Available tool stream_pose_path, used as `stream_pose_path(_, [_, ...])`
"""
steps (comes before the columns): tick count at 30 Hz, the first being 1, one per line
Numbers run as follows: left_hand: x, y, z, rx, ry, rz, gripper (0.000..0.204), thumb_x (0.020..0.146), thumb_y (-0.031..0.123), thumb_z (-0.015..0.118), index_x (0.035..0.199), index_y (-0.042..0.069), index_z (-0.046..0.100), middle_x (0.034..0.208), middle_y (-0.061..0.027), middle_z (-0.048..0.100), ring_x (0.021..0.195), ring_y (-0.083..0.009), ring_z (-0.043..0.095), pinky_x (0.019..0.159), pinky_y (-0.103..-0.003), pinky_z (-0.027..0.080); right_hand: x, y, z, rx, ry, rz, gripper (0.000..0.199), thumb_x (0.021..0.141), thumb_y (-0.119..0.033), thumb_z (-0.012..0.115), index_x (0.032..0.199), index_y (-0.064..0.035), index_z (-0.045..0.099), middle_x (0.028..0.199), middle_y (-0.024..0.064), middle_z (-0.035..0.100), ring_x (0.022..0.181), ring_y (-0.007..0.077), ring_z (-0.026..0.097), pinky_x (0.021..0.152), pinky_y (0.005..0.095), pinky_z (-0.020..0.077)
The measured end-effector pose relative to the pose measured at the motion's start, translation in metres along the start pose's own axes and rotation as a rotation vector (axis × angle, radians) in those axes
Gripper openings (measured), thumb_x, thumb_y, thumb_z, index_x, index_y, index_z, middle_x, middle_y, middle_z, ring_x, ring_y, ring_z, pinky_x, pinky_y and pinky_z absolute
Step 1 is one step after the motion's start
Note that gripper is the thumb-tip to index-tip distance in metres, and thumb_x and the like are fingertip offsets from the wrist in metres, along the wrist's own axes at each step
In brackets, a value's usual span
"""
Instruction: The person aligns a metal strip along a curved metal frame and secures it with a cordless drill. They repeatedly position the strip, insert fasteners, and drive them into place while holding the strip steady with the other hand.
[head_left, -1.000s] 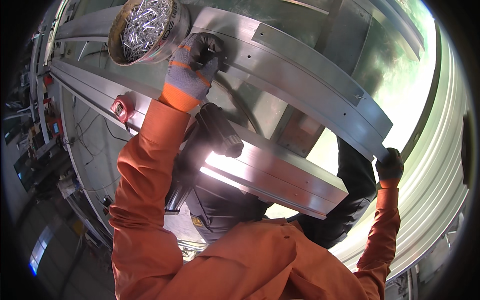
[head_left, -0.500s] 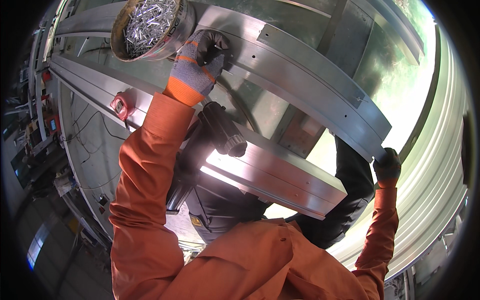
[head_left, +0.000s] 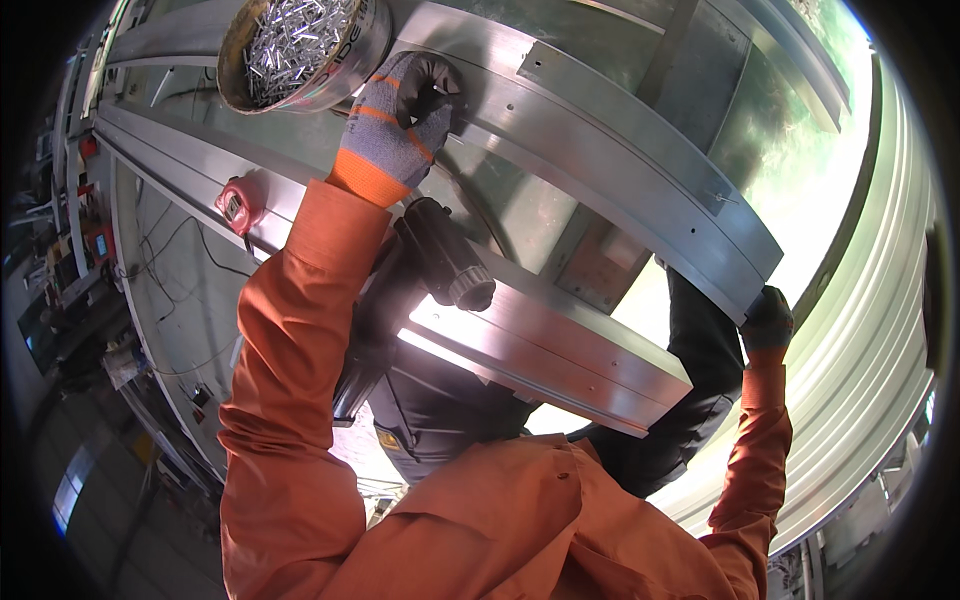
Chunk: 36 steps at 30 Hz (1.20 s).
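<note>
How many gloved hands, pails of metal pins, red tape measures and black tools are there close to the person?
Gloved left hand and right hand: 2
Pail of metal pins: 1
Red tape measure: 1
Black tool: 1
Total: 5

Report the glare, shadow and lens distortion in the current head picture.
Head view: glare washes out much of the right side, beside the pale ribbed panel; head view: a bright white reflection burns on the lower aluminium profile; head view: shadow darkens the upper aluminium profile near the left hand; head view: fisheye distortion bows straight edges, with black corners.
</note>
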<state>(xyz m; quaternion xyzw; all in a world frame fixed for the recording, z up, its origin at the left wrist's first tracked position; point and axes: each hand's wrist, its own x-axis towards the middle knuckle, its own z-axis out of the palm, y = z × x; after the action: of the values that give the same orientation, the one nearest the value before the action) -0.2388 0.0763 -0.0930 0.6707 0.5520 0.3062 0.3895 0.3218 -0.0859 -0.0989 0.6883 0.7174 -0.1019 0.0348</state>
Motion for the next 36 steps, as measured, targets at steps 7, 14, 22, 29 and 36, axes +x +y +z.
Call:
stream_pose_path(7, [-0.008, 0.015, 0.004, -0.061, 0.07, -0.007, 0.016, 0.082, -0.004, 0.061, 0.097, 0.002, 0.062, 0.092, -0.0126, 0.063, 0.085, -0.027, 0.064, 0.079, -0.034, 0.053, 0.0, -0.001, -0.005, -0.035, 0.003, 0.045, 0.024, 0.073, -0.007, 0.076, 0.096, -0.0084, 0.066, 0.095, 0.0091, 0.068, 0.093, 0.0322, 0.066, 0.08, 0.042, 0.0553])
stream_pose_path(14, [-0.008, 0.019, 0.002, -0.051, 0.058, -0.001, 0.018, 0.081, -0.004, 0.062, 0.097, 0.002, 0.062, 0.094, -0.0132, 0.063, 0.085, -0.0266, 0.064, 0.078, -0.034, 0.053, 0.001, -0.006, -0.008, -0.073, 0.05, -0.092, 0.015, 0.072, -0.008, 0.077, 0.082, -0.0095, 0.066, 0.085, 0.005, 0.065, 0.088, 0.0288, 0.065, 0.076, 0.0415, 0.0548])
stream_pose_path(22, [-0.008, 0.014, 0.003, -0.024, 0.056, -0.006, 0.019, 0.082, -0.002, 0.064, 0.1, 0.003, 0.063, 0.096, -0.015, 0.064, 0.088, -0.0309, 0.064, 0.081, -0.036, 0.053, -0.012, 0.037, 0.011, -0.077, -0.043, -0.065, 0.033, 0.071, -0.018, 0.081, 0.099, -0.0072, 0.065, 0.096, 0.0146, 0.067, 0.091, 0.0402, 0.065, 0.08, 0.0469, 0.0537])
stream_pose_path(29, [-0.009, 0.011, 0.002, 0.039, 0.049, -0.031, 0.022, 0.082, 0.001, 0.066, 0.104, 0.003, 0.063, 0.1, -0.0185, 0.066, 0.092, -0.036, 0.065, 0.082, -0.038, 0.053, -0.006, 0.012, -0.001, -0.1, 0.069, -0.097, 0.014, 0.071, -0.007, 0.075, 0.082, -0.0104, 0.068, 0.085, 0.0057, 0.066, 0.089, 0.0292, 0.065, 0.075, 0.0404, 0.0557])
stream_pose_path(36, [-0.008, 0.014, 0.002, -0.014, 0.06, 0.044, 0.019, 0.082, -0.002, 0.065, 0.1, 0.002, 0.063, 0.095, -0.0159, 0.063, 0.089, -0.0327, 0.063, 0.081, -0.037, 0.053, -0.001, -0.003, -0.005, -0.041, 0.044, -0.037, 0.011, 0.073, -0.003, 0.07, 0.082, -0.0089, 0.067, 0.085, 0.0063, 0.066, 0.088, 0.03, 0.066, 0.076, 0.0409, 0.0555])
